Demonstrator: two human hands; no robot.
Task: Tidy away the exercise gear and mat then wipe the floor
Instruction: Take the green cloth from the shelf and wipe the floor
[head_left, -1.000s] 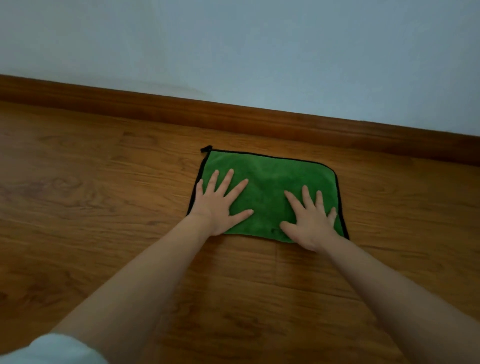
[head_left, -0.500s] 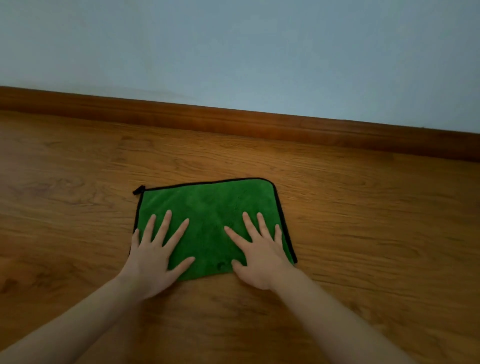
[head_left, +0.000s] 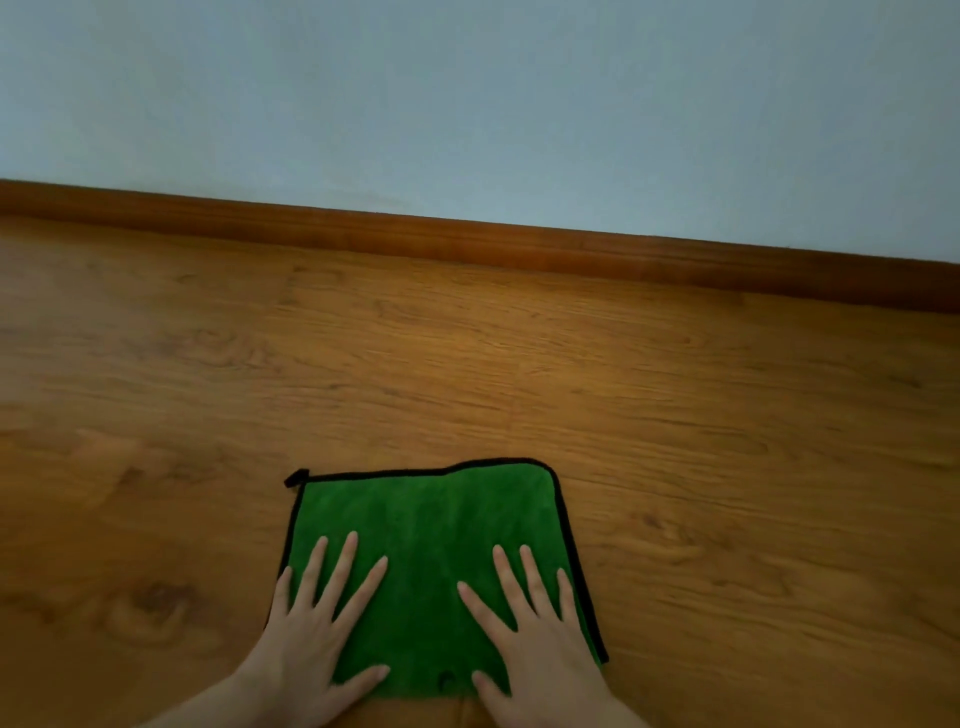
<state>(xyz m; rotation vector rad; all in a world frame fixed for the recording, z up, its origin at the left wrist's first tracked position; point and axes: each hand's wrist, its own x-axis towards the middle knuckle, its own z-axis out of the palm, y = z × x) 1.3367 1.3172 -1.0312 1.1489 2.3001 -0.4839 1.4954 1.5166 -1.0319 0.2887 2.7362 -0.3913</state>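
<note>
cloth (head_left: 431, 540) lies flat on the floor (head_left: 675, 415) in the head view, low in the middle of the frame, with both hands on its near half. left hand (head_left: 311, 649) presses the near left part, its fingers (head_left: 345, 564) straight and spread, pointing away from the person toward the skirting board (head_left: 467, 241); the little finger sits at or just over the cloth's left hem. right hand (head_left: 524, 644) presses the near right part in the same way, fingers straight and fanned, none curled round the fabric. neither hand grips anything; the palms simply bear down, heels at the near edge.

from the fingers, the free bulk of the cloth runs forward, toward the wall (head_left: 467, 93), with bare floor between its far edge and the skirting. its long axis looks to run roughly away from the person, though the wide lens may stretch it. both hands sit about equally near, one on each side, so a push or pull would likely go straight along that axis.

the cloth is a green plush rectangle with a black bound hem, rounded corners and a small black loop at the far left corner. its far edge lifts in a slight ripple toward the right. no exercise gear or mat shows, so this appears to be the wiping stage.
</note>
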